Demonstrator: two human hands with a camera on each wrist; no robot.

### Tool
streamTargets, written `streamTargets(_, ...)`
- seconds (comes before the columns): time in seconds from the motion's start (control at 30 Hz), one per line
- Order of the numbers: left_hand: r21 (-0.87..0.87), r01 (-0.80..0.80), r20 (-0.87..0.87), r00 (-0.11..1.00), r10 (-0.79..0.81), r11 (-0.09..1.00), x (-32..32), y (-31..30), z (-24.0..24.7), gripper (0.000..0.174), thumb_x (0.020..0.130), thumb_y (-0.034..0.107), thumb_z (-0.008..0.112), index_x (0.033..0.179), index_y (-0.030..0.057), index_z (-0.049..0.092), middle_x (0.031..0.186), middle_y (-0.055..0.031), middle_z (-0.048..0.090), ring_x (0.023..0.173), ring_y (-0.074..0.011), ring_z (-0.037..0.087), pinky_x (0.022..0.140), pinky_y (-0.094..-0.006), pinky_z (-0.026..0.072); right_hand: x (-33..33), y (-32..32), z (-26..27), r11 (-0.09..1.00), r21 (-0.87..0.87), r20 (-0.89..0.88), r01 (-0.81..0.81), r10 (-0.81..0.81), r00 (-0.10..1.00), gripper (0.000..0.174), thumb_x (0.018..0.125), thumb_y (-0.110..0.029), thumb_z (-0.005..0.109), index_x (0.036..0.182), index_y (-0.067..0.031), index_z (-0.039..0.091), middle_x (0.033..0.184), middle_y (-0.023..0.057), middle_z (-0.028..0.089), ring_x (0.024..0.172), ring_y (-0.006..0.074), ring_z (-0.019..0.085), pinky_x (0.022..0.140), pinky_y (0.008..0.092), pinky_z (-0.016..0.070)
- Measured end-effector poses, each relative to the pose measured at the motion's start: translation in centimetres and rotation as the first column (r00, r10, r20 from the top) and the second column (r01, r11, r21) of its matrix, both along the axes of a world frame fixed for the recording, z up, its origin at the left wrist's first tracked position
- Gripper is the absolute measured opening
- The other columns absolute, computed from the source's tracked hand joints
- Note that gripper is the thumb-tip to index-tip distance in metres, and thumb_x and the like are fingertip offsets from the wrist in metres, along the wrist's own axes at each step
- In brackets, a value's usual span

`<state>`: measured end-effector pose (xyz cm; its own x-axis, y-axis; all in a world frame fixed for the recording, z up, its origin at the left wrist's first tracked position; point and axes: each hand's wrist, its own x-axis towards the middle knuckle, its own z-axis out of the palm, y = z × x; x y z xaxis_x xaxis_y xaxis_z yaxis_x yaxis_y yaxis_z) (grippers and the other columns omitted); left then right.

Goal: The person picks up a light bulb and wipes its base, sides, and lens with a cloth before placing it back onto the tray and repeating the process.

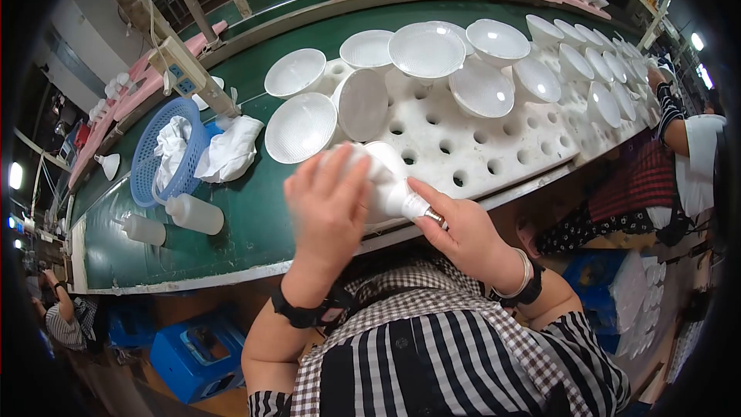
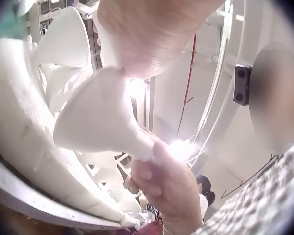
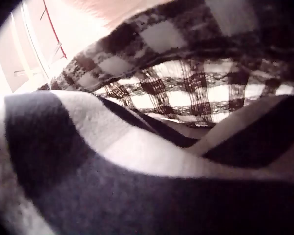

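Note:
In the head view, my right hand (image 1: 467, 235) grips a white reflector bulb (image 1: 392, 185) by its neck, close to the metal screw base (image 1: 434, 217). My left hand (image 1: 328, 205), blurred, lies over the wide face of the bulb with a white cloth (image 1: 356, 156) under its fingers. The left wrist view shows the same bulb (image 2: 95, 120) from below, its wide end up against the left hand (image 2: 152, 34) and its neck in the fingers of the right hand (image 2: 164, 183). Only striped and checked clothing (image 3: 137, 147) fills most of the right wrist view.
Many reflector bulbs (image 1: 428, 50) stand face up or tilted in a white holed foam board (image 1: 478, 158) on a green bench (image 1: 255, 220). Left of it are a blue basket (image 1: 143, 162) with cloths, another white cloth (image 1: 230, 150) and two squeeze bottles (image 1: 197, 215). Another person (image 1: 679, 135) works at right.

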<state>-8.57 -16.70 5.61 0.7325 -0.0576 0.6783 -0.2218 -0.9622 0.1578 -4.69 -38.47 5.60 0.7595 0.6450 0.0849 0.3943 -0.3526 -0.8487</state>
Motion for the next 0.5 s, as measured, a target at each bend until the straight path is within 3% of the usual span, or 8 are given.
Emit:
streamTargets(0.07,-0.065,-0.054,0.026,0.998,0.055,0.996,0.3,1.3,-0.4,0.032,0.081,0.012,0.069,0.113,0.0107,0.070,0.123,-0.0097,0.063,0.110,-0.0302,0.057,0.092,-0.0419,0.0417,0.1,-0.2,0.1,0.997,-0.081,0.385,0.019,0.014,0.923,0.055,0.092,-0.020,0.062,0.140,-0.0006,0.044,0.082,0.0142,0.063,0.072,0.0314,0.061,0.066,0.0412,0.0469)
streamTargets(0.17,-0.123,-0.100,0.049,0.993,0.107,0.987,-0.1,0.6,0.2,0.032,0.081,0.010,0.068,0.113,0.0109,0.070,0.123,-0.0107,0.063,0.111,-0.0304,0.057,0.095,-0.0432,0.0412,0.3,-0.1,0.4,0.994,-0.094,0.525,0.054,0.003,0.851,0.057,0.088,-0.017,0.065,0.139,-0.0008,0.046,0.081,0.0112,0.060,0.069,0.0302,0.057,0.065,0.0417,0.0453)
streamTargets(0.23,-0.019,0.144,0.009,0.990,-0.144,0.989,-0.4,-1.4,0.2,0.034,0.080,0.010,0.069,0.113,0.0118,0.070,0.123,-0.0093,0.063,0.112,-0.0309,0.056,0.094,-0.0435,0.0409,0.4,0.1,-0.3,0.992,-0.124,0.535,0.026,0.044,0.844,0.056,0.087,-0.017,0.065,0.138,-0.0011,0.047,0.081,0.0106,0.059,0.069,0.0297,0.056,0.065,0.0410,0.0450)
streamTargets(0.3,0.081,0.145,-0.014,0.989,-0.144,0.986,-0.2,-1.9,-0.7,0.035,0.078,0.009,0.070,0.113,0.0122,0.069,0.124,-0.0072,0.063,0.113,-0.0318,0.056,0.093,-0.0436,0.0407,0.7,0.2,-0.4,0.988,-0.153,0.550,0.000,0.085,0.831,0.056,0.087,-0.017,0.066,0.137,-0.0013,0.048,0.081,0.0099,0.058,0.068,0.0291,0.056,0.065,0.0404,0.0447)
streamTargets(0.4,0.036,-0.040,0.089,0.995,0.037,0.999,1.5,1.0,-1.6,0.032,0.082,0.012,0.068,0.114,0.0128,0.069,0.122,-0.0077,0.065,0.111,-0.0312,0.056,0.092,-0.0420,0.0405,0.5,0.1,-0.5,0.988,-0.152,0.550,0.011,0.075,0.832,0.055,0.086,-0.017,0.067,0.136,-0.0010,0.049,0.080,0.0095,0.058,0.068,0.0280,0.055,0.065,0.0394,0.0442)
streamTargets(0.5,-0.084,-0.152,0.049,0.986,0.157,0.985,1.8,3.1,-1.4,0.031,0.084,0.013,0.067,0.115,0.0133,0.069,0.122,-0.0090,0.065,0.110,-0.0318,0.056,0.092,-0.0419,0.0406,0.7,0.2,-0.1,0.988,-0.151,0.568,0.005,0.083,0.819,0.056,0.086,-0.017,0.067,0.135,-0.0008,0.049,0.081,0.0093,0.058,0.067,0.0278,0.055,0.065,0.0394,0.0440)
